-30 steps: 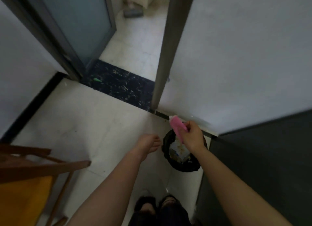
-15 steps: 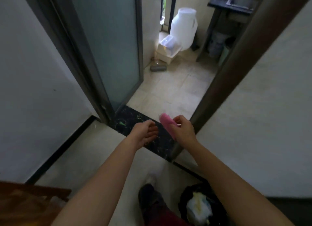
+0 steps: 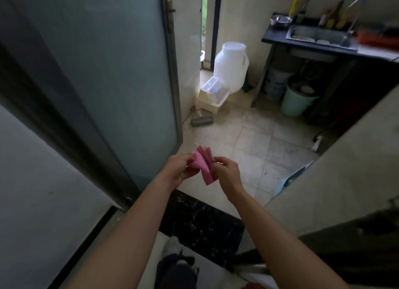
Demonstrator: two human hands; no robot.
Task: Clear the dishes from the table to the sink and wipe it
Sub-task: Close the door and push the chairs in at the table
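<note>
**Hands meet on the pink cloth at the doorway**

Left hand (image 3: 176,169) is seen with its fingers curled, and the left edge of the pink cloth (image 3: 201,163) is pinched by it. The cloth, folded into several layers, is held in the air between the two hands, and every place below is given from it. Its right side is gripped by the right hand (image 3: 226,172), with thumb and fingers closed round the folds.

Far left of the cloth, a frosted glass door (image 3: 121,68) is seen. Directly below the cloth, a dark speckled threshold (image 3: 200,219) is laid across the floor. Above the cloth, a grey roll (image 3: 201,121) is found on the tiles. Higher still, a clear lidded box (image 3: 212,94) is set just beside a white plastic jug (image 3: 231,66).

Up and right of the cloth, a steel bowl (image 3: 280,21) is placed on a dark counter (image 3: 278,40). A green bucket (image 3: 299,99) is tucked beneath that counter. Farthest up and right, well apart from the cloth, the sink (image 3: 313,32) is sunk into the counter. What lies inside it is too blurred to be told.
</note>
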